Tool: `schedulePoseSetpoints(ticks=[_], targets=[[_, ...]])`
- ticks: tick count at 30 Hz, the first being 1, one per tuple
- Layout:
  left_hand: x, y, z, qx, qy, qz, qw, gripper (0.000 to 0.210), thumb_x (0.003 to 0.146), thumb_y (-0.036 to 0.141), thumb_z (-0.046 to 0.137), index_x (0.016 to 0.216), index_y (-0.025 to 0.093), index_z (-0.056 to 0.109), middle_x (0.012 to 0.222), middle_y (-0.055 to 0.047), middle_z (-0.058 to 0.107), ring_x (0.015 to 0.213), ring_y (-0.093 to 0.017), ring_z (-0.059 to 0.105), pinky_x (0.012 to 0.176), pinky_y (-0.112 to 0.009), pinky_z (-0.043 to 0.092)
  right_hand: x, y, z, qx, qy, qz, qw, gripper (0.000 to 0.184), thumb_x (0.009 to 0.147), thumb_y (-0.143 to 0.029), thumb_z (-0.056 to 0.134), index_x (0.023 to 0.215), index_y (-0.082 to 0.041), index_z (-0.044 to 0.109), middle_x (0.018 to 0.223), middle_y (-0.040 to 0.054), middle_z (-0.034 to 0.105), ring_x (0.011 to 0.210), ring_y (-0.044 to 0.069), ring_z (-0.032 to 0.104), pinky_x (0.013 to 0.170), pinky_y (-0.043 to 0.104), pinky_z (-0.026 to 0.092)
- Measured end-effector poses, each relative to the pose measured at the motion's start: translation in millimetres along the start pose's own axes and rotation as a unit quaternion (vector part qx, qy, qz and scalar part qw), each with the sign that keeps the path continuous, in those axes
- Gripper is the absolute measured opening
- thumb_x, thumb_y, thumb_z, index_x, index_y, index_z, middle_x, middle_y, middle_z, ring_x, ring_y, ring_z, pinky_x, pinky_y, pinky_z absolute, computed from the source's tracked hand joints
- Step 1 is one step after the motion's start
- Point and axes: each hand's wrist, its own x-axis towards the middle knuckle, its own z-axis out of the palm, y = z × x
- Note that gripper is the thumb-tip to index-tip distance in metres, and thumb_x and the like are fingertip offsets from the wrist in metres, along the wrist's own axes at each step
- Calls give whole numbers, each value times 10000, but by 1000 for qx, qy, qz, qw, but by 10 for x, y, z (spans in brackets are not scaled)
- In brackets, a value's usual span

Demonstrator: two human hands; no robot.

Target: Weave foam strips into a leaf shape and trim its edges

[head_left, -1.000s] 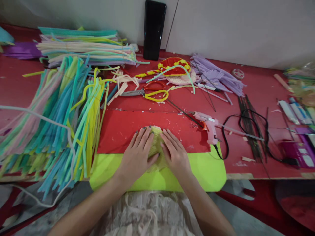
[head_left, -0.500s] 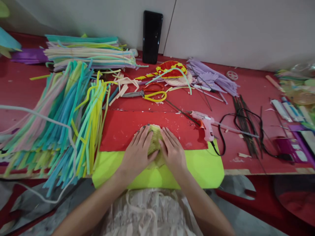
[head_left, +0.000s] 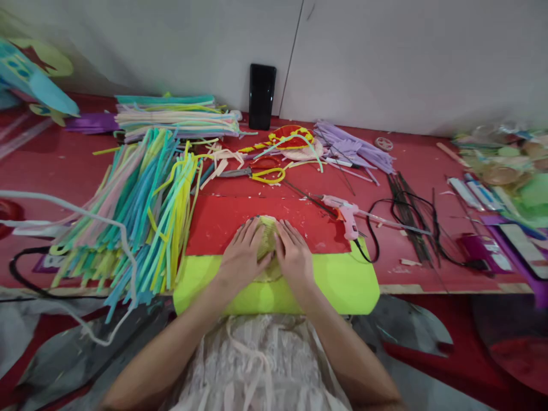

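In the head view, the left hand (head_left: 242, 254) and the right hand (head_left: 295, 257) lie palm down on a pale yellow ribbed piece (head_left: 268, 240), fingers straight, neither clenched nor gripping. What the undersides of the fingers do is hidden. The piece sits between and partly beneath them, straddling the near edge of a red sheet (head_left: 209, 234) and the green mat (head_left: 334, 285) below it.

That edge may be the first trouble: uneven backing could let the piece crease if pressure falls more on one side. If the hands push outward unequally, the ribs could spread or the piece could skew.

The mat overhangs the front of the table (head_left: 432, 165), close to the dress (head_left: 274, 354); a lean or snag there could shift mat, sheet and piece together.

The glue gun (head_left: 347, 220) lies at the sheet's right end, nozzle toward the middle. Whether it is hot cannot be told; if so, a right forearm swinging out could brush it, or catch the black cord (head_left: 378, 245) and drag it in.

On the left, loose pipe cleaners (head_left: 128, 205) hang past the table edge, crossed by a white cable (head_left: 132, 268); a tug on that could pull some off.
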Motion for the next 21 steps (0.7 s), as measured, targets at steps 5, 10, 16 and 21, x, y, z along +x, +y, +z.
schedulePoseSetpoints(ticks=[5, 10, 16, 21], targets=[[11, -21, 36, -9, 9, 6, 1000, 627, 877, 393, 529, 1391, 56, 409, 1482, -190, 428, 1397, -292, 370, 1155, -441, 325, 13, -73, 49, -29, -3, 33, 999, 382, 986, -248, 411, 1280, -111, 615, 1337, 135, 600, 1282, 232, 536, 1097, 419, 426], [0, -27, 57, -6, 15, 0, 1000, 669, 884, 391, 512, 1446, 72, 340, 1504, -164, 407, 1393, -287, 374, 1159, -424, 313, 6, -71, 54, -24, 0, 30, 999, 381, 985, -248, 402, 1266, -128, 629, 1336, 124, 603, 1275, 226, 543, 1102, 413, 418], [28, 13, 14, 27, 2, 1, 1000, 584, 935, 338, 408, 1438, 43, 369, 1486, -172, 430, 1368, -295, 406, 1144, -410, 326, -14, -61, 68, -28, 8, 25, 999, 380, 985, -239, 395, 1254, -125, 638, 1316, 120, 620, 1272, 220, 546, 1101, 402, 413], [43, 59, 42, 48, 14, -15, 999, 527, 952, 313, 369, 1423, 80, 408, 1479, -162, 442, 1349, -288, 432, 1133, -416, 338, -34, -51, 81, -30, 22, 10, 999, 387, 980, -229, 396, 1260, -102, 632, 1321, 128, 616, 1271, 215, 543, 1107, 379, 404]])
